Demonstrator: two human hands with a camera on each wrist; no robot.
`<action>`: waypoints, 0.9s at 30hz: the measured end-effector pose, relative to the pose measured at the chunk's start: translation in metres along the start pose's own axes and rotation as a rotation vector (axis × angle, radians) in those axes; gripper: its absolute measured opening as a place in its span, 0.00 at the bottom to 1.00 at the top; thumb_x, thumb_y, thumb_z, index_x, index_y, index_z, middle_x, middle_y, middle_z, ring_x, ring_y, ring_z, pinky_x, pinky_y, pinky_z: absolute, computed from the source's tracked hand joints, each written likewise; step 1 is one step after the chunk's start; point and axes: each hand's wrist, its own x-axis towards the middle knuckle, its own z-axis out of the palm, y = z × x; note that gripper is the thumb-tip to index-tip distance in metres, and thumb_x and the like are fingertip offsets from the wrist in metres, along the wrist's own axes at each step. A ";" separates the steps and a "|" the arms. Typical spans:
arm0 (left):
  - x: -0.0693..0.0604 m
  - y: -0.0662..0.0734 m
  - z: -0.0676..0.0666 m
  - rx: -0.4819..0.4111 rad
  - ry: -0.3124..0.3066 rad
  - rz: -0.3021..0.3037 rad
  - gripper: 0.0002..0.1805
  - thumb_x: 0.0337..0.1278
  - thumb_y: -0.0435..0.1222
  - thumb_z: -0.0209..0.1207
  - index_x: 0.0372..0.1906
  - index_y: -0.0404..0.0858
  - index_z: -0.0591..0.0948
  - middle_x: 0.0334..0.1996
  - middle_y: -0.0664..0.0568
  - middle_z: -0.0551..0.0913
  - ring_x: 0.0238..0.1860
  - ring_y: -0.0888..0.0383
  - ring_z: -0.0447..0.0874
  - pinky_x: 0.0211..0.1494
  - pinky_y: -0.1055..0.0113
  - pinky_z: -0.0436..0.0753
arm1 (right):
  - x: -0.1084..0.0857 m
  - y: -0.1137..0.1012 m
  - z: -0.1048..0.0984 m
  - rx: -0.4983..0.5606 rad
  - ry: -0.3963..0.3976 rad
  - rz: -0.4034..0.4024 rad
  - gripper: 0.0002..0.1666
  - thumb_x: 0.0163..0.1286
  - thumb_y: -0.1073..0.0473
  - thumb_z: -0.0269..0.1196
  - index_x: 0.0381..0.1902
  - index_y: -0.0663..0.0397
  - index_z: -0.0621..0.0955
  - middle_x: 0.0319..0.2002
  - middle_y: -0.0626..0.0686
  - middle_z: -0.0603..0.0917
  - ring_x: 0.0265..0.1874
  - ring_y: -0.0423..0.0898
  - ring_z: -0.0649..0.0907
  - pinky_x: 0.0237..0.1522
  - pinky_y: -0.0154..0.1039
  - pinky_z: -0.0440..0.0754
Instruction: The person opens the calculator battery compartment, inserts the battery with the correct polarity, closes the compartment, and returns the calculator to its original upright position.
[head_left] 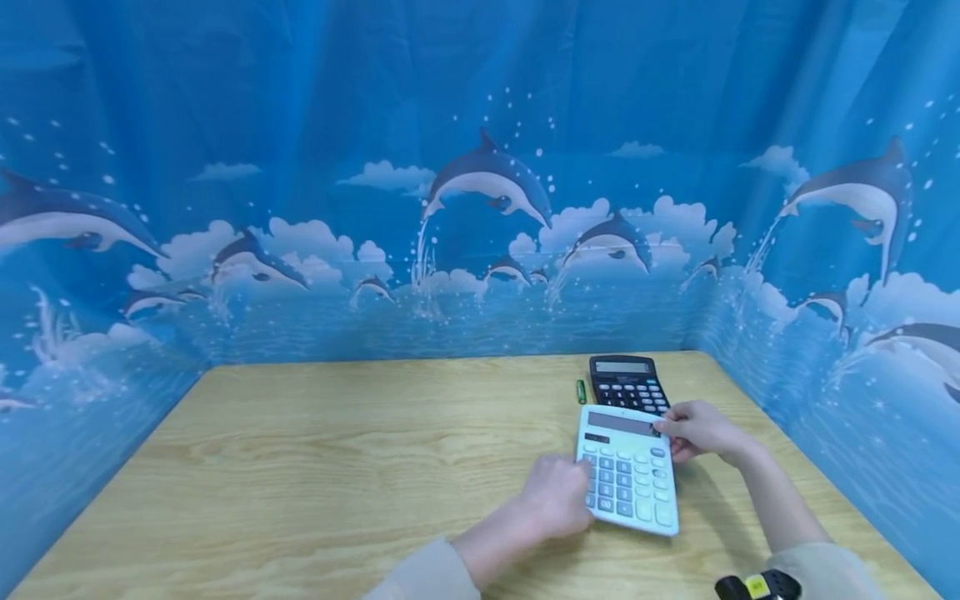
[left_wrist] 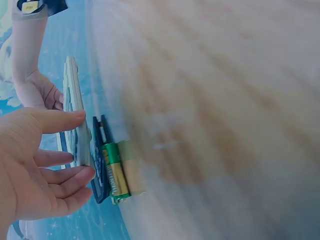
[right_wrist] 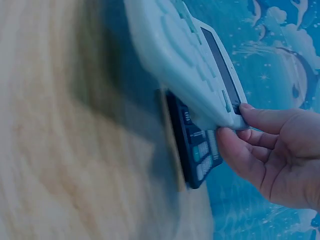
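A light-blue calculator is held up off the table, screen end away from me, between both hands. My left hand grips its left edge; in the left wrist view the thumb and fingers pinch that edge. At the upper right corner my right hand pinches it, thumb on the face beside the screen, as the right wrist view also shows. Behind it lies a black calculator, its lower part hidden by the light-blue one. A green battery lies just left of the black calculator; the left wrist view shows its green and gold wrapper.
The wood-grain table stretches away to the left. A blue curtain printed with dolphins hangs along its back and sides. A dark device with a yellow label sits at my right wrist.
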 end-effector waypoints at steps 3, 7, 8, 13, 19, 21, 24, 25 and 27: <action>0.001 -0.003 -0.005 -0.139 0.011 -0.050 0.29 0.32 0.33 0.69 0.49 0.36 0.78 0.34 0.51 0.79 0.34 0.62 0.76 0.40 0.74 0.76 | -0.001 -0.005 -0.004 0.045 0.000 -0.037 0.11 0.69 0.62 0.53 0.34 0.69 0.72 0.21 0.55 0.76 0.19 0.42 0.79 0.27 0.41 0.83; 0.002 -0.008 -0.012 -0.331 0.004 -0.134 0.39 0.31 0.25 0.67 0.60 0.37 0.72 0.48 0.46 0.77 0.41 0.60 0.77 0.43 0.74 0.78 | -0.003 -0.015 -0.004 0.084 0.004 -0.052 0.12 0.71 0.61 0.51 0.37 0.70 0.70 0.23 0.56 0.77 0.19 0.43 0.80 0.29 0.44 0.83; 0.002 -0.010 -0.013 -0.364 0.004 -0.145 0.40 0.30 0.24 0.66 0.61 0.37 0.72 0.49 0.45 0.76 0.41 0.59 0.77 0.42 0.74 0.78 | -0.003 -0.017 -0.004 0.085 0.010 -0.050 0.13 0.71 0.61 0.51 0.38 0.70 0.69 0.23 0.56 0.78 0.19 0.43 0.80 0.29 0.44 0.83; 0.000 -0.021 -0.019 -0.425 0.014 -0.157 0.39 0.33 0.24 0.66 0.61 0.36 0.71 0.49 0.44 0.75 0.40 0.59 0.76 0.41 0.75 0.78 | -0.005 -0.030 0.007 0.065 0.043 -0.064 0.14 0.73 0.59 0.47 0.40 0.70 0.65 0.24 0.57 0.77 0.17 0.44 0.80 0.26 0.46 0.83; -0.008 -0.039 -0.028 -0.435 0.051 -0.150 0.37 0.35 0.26 0.67 0.60 0.33 0.71 0.48 0.42 0.75 0.41 0.54 0.77 0.45 0.68 0.79 | 0.001 -0.046 0.026 0.065 0.047 -0.094 0.13 0.75 0.58 0.42 0.42 0.65 0.58 0.20 0.59 0.77 0.13 0.45 0.79 0.22 0.46 0.82; -0.011 -0.045 -0.030 -0.442 0.058 -0.148 0.37 0.36 0.27 0.68 0.60 0.32 0.71 0.48 0.41 0.75 0.41 0.53 0.78 0.46 0.67 0.79 | 0.004 -0.051 0.032 0.063 0.046 -0.094 0.13 0.76 0.57 0.40 0.44 0.64 0.56 0.20 0.59 0.77 0.12 0.45 0.79 0.21 0.46 0.82; -0.015 -0.053 -0.034 -0.447 0.077 -0.148 0.36 0.37 0.27 0.68 0.60 0.31 0.71 0.49 0.40 0.75 0.43 0.52 0.78 0.48 0.65 0.79 | 0.008 -0.059 0.039 0.082 0.043 -0.098 0.15 0.76 0.57 0.40 0.47 0.64 0.55 0.20 0.59 0.78 0.12 0.45 0.79 0.21 0.46 0.82; -0.017 -0.056 -0.035 -0.453 0.081 -0.155 0.36 0.37 0.27 0.68 0.60 0.31 0.71 0.50 0.40 0.74 0.44 0.51 0.78 0.49 0.64 0.78 | 0.009 -0.061 0.042 0.095 0.040 -0.100 0.16 0.76 0.57 0.41 0.50 0.65 0.55 0.21 0.59 0.78 0.13 0.45 0.79 0.21 0.45 0.82; -0.020 -0.062 -0.037 -0.468 0.097 -0.170 0.36 0.37 0.27 0.68 0.60 0.31 0.71 0.51 0.39 0.74 0.45 0.51 0.77 0.49 0.63 0.78 | 0.012 -0.065 0.047 0.124 0.033 -0.113 0.19 0.75 0.57 0.43 0.53 0.66 0.55 0.24 0.59 0.79 0.16 0.45 0.80 0.22 0.44 0.82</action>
